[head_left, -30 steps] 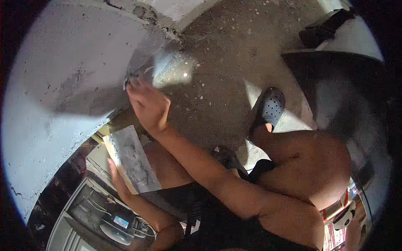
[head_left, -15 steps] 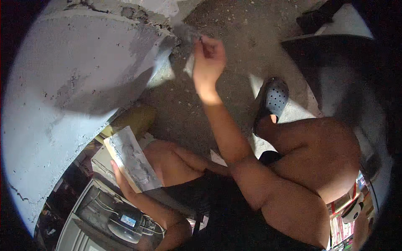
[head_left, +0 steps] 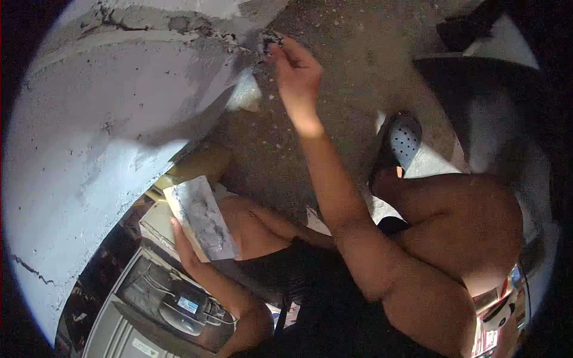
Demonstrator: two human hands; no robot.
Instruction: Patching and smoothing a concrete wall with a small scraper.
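In my left hand (head_left: 184, 241) is a pale rectangular board (head_left: 205, 218), tilted over my left knee. Grey, paste-like material (head_left: 209, 224) is smeared across its upper face. My right hand (head_left: 298, 77) reaches far forward, its fingers pinched together at the broken corner of a pale painted wall (head_left: 101, 113). A small dark grey shape shows at those fingertips, but I cannot make out what it is. Along the far side of the wall's pale surface runs a rough, crumbling crack (head_left: 179, 27), which ends close to my right fingers.
A gritty floor (head_left: 346, 65) lies beyond my knees. My foot in a grey perforated clog (head_left: 404, 140) rests at right. Beside my left arm stand a white box (head_left: 160, 224) and a grey case (head_left: 128, 322) with a cabled device (head_left: 186, 307). A yellowish rounded object (head_left: 200, 164) sits by the wall.
My right fingers have come up against the broken wall corner, slightly farther forward. The board in my left hand is held nearly the same way. The whole view has shifted a little.
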